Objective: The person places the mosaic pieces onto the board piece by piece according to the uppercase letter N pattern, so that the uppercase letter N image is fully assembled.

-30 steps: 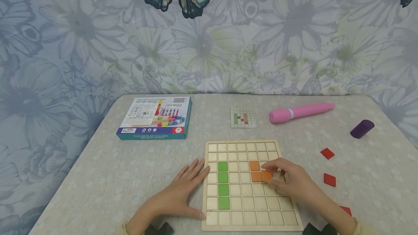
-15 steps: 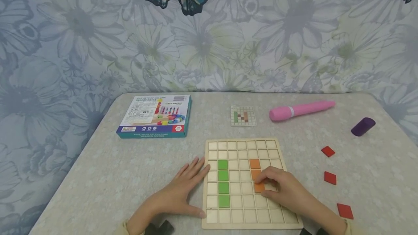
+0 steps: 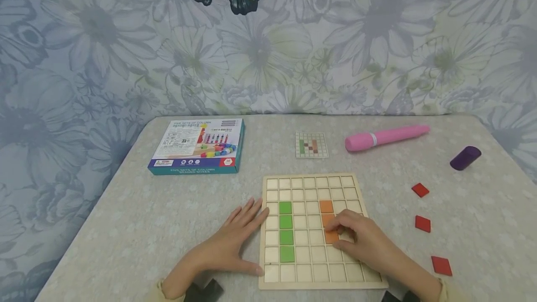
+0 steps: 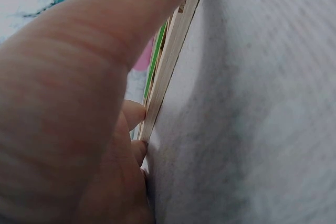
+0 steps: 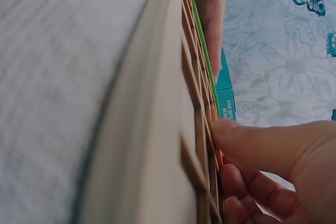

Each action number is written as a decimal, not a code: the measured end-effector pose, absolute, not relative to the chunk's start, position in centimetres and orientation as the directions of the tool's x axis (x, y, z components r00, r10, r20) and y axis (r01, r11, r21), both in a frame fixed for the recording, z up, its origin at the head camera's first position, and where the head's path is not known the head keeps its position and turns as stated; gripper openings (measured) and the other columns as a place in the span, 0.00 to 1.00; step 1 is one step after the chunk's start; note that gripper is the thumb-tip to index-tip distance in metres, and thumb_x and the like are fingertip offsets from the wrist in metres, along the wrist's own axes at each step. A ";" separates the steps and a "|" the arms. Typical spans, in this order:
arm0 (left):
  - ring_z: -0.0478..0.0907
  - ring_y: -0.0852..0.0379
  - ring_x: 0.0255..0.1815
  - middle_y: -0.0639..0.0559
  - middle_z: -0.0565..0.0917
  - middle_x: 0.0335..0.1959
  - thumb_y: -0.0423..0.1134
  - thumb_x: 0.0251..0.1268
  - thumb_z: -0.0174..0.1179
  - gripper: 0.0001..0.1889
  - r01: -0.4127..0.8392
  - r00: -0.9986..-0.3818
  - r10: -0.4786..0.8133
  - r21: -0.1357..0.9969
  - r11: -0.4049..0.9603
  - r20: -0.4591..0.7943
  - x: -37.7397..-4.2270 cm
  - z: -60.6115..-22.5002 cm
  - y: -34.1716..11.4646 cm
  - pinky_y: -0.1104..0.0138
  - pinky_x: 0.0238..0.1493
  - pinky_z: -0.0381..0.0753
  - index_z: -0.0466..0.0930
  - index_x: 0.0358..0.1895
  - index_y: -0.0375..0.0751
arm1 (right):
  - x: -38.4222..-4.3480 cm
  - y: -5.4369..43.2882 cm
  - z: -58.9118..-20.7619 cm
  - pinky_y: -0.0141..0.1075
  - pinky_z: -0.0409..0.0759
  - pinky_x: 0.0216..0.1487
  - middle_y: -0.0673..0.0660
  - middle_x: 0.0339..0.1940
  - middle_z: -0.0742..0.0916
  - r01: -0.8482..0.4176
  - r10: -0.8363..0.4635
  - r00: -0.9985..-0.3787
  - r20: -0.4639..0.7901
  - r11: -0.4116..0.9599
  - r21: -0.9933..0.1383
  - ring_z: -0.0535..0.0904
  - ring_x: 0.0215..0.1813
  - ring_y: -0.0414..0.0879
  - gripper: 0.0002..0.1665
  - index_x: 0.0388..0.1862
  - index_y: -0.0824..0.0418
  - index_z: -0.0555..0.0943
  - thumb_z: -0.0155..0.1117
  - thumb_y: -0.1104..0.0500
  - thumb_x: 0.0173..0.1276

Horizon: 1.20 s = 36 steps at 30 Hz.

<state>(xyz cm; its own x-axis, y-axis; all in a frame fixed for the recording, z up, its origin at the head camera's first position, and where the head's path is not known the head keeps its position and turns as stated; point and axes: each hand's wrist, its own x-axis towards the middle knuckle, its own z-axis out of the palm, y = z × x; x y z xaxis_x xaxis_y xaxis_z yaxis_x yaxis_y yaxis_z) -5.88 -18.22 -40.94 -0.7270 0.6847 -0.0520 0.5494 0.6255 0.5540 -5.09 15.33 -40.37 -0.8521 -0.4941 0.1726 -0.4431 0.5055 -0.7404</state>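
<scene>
A wooden grid board (image 3: 323, 286) lies on the table, holding a column of green square tiles (image 3: 287, 237) on its left side. Right of them, two orange tiles (image 3: 326, 206) sit one below the other. My right hand (image 3: 364, 234) pinches a third orange tile (image 3: 331, 237) between thumb and fingers, at the cell just below those two. In the right wrist view, the thumb (image 5: 247, 135) is right at the grid, with orange showing beside it. My left hand (image 3: 228, 246) rests along the board's left edge, fingers spread, thumb near the lower left corner.
Several red tiles, such as one red tile (image 3: 423, 223), lie right of the board. Behind it are a small pattern card (image 3: 311, 145), a pink pen-shaped object (image 3: 388, 137) and a boxed bead set (image 3: 195, 148). A purple cylinder (image 3: 465, 158) lies far right.
My right hand has moved the orange tile left and toward me, from beside the second orange tile to below it. The left hand stays at the board's edge.
</scene>
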 end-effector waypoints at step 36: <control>0.28 0.52 0.73 0.50 0.37 0.75 0.68 0.43 0.65 0.60 0.528 -0.721 0.688 0.576 0.624 -0.084 -6.0 -40.3 -18.2 0.53 0.68 0.31 0.41 0.75 0.47 | 0.9 31.8 -42.1 0.12 0.62 0.46 0.42 0.43 0.80 -0.382 -0.331 -0.922 0.201 0.687 -0.618 0.70 0.45 0.29 0.30 0.45 0.52 0.81 0.78 0.68 0.40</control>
<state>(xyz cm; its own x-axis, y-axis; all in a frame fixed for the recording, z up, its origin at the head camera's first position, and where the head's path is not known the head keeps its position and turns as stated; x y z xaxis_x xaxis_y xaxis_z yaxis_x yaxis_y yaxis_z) -6.00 -18.24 -40.34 -0.7211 0.6877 -0.0843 0.5278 0.6241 0.5761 0.95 31.76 -42.11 -0.9220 -0.3308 0.2014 -0.3816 0.6873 -0.6181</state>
